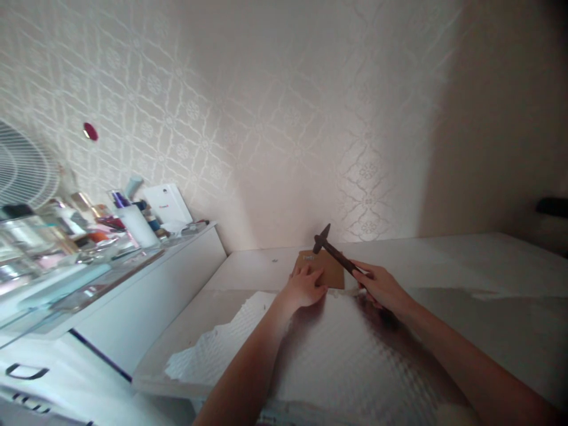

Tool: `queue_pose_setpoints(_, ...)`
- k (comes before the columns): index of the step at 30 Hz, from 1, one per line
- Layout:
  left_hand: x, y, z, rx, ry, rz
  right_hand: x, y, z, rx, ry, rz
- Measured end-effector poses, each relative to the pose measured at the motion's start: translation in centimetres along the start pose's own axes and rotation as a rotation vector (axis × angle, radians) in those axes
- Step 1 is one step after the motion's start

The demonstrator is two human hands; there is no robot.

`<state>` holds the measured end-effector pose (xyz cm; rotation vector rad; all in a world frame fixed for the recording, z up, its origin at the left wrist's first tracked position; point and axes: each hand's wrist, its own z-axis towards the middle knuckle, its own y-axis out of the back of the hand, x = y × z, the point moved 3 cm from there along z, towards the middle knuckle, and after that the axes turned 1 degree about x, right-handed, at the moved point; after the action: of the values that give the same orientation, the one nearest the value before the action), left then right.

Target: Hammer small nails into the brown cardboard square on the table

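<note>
My right hand (375, 285) is wrapped round the handle of a hammer (335, 254). The hammer's dark head is raised over the far part of a brown board (332, 276), which looks like cardboard or thin wood. Flat on the near left of that board lies my left hand (306, 287), its fingers stretched out and holding nothing. Some small light marks or bits show at the board's far left, too small to make out. Under my forearms a white quilted sheet (235, 324) with a ragged edge is spread out.
The board lies on a white surface (248, 269) against a patterned wall (284, 148). To the left, a white cabinet (177, 266) carries several bottles, a white box (167, 204) and a fan (24, 165). A small grey bit (274, 261) lies left of the board.
</note>
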<state>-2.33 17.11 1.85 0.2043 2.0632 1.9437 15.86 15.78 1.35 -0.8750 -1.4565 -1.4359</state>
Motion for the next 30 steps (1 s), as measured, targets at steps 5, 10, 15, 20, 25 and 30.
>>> queue_pose_setpoints(5,0.12,-0.20,0.10,-0.001,-0.001,-0.007,0.08,0.03,-0.01,0.011,0.012,-0.029)
queue_pose_setpoints(10,-0.03,-0.07,0.01,0.018,0.010,0.006,0.09,0.07,-0.03,-0.019,0.006,-0.018)
queue_pose_setpoints(15,-0.07,0.03,-0.02,0.028,0.006,0.007,0.17,-0.16,-0.25,0.031,-0.060,0.042)
queue_pose_setpoints(20,0.10,-0.14,0.05,0.020,0.006,0.003,0.38,0.01,-0.43,0.000,-0.078,0.069)
queue_pose_setpoints(25,0.11,-0.18,0.03,0.013,0.004,0.007,0.43,-0.12,-0.44,0.038,-0.084,0.084)
queue_pose_setpoints(30,0.10,-0.12,0.01,0.001,-0.009,0.018,0.62,-0.09,-0.55,0.003,-0.076,0.075)
